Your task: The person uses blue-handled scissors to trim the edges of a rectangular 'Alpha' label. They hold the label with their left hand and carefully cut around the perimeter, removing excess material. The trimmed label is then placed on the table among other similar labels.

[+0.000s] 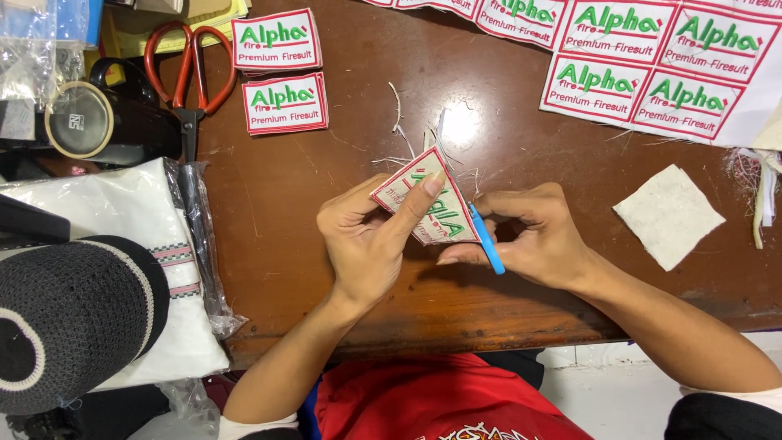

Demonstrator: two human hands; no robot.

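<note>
My left hand pinches a white embroidered patch with a red border and green lettering, held tilted above the brown table. My right hand is closed around a small blue-handled cutter whose tip sits at the patch's right edge. Loose white threads lie on the wood just beyond the patch.
Two finished patches lie at the back left beside red-handled scissors. A sheet of uncut patches fills the back right. A white fabric square lies at right. A tape roll, a bagged white cloth and a dark knitted cap crowd the left.
</note>
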